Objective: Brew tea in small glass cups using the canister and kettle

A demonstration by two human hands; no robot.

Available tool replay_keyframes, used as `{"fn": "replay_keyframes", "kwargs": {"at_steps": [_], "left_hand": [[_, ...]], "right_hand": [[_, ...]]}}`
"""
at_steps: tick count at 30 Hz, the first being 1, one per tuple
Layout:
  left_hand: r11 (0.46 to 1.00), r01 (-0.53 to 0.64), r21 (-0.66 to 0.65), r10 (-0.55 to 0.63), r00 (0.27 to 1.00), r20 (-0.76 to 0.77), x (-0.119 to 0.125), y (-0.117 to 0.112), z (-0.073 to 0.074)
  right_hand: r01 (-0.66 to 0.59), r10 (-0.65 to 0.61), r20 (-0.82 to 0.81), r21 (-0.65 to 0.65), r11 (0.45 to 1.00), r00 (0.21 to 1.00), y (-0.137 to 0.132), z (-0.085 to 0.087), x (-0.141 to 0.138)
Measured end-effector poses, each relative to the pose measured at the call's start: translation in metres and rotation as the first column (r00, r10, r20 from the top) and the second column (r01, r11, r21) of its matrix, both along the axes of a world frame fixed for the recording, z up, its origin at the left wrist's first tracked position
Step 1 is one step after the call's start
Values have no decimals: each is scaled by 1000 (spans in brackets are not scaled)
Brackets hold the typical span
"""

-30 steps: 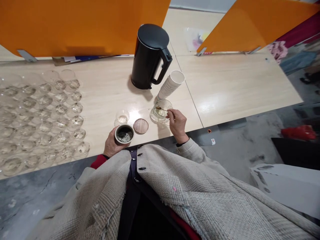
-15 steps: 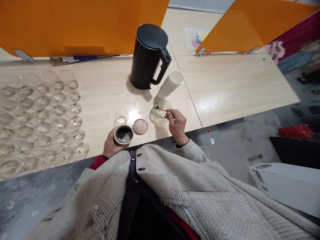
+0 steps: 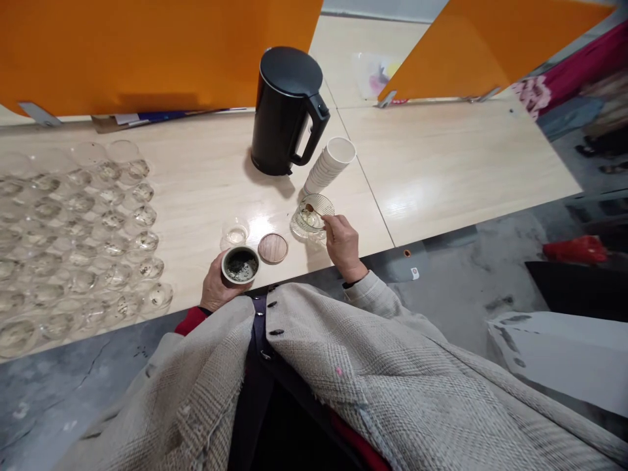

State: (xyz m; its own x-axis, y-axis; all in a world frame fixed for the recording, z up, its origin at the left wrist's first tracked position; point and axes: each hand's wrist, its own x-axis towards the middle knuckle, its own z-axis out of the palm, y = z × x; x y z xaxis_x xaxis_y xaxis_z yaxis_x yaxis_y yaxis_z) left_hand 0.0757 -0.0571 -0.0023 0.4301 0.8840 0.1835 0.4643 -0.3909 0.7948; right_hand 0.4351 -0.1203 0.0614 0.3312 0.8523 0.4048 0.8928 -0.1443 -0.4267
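Note:
Wrapped round a round canister (image 3: 241, 264) with dark loose leaves inside, my left hand (image 3: 216, 285) keeps it upright at the table's front edge. My right hand (image 3: 342, 243) pinches the handle of a small spoon (image 3: 314, 210). The spoon's bowl is over a ribbed clear glass bowl (image 3: 300, 228), inside or just above its rim. Between the hands lies a round wooden lid (image 3: 273, 248). A small clear cup (image 3: 235, 232) stands just behind the canister.
Several rows of clear cups (image 3: 83, 229) with bits of leaf in them cover the table's left side. A black electric kettle (image 3: 286, 108) and a leaning stack of white paper cups (image 3: 330, 165) stand behind the glass bowl. Orange partitions (image 3: 157, 52) line the back.
The spoon's bowl has turned over a little at the glass bowl, and the dark stuff seen on it before no longer shows. The left hand keeps the canister in place; the view has shifted slightly.

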Motion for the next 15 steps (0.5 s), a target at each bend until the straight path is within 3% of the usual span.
{"fn": "replay_keyframes", "kwargs": {"at_steps": [6, 12, 15], "left_hand": [[1000, 11, 19, -12, 1000, 26, 0, -1, 1], [1000, 19, 20, -20, 1000, 23, 1, 0, 2], [1000, 17, 18, -17, 1000, 20, 1, -1, 2]], "right_hand": [[-100, 96, -79, -51, 994, 992, -2, 5, 2], [20, -21, -43, -18, 1000, 999, -5, 5, 12], [8, -9, -21, -26, 1000, 1000, -2, 1, 5]]}}
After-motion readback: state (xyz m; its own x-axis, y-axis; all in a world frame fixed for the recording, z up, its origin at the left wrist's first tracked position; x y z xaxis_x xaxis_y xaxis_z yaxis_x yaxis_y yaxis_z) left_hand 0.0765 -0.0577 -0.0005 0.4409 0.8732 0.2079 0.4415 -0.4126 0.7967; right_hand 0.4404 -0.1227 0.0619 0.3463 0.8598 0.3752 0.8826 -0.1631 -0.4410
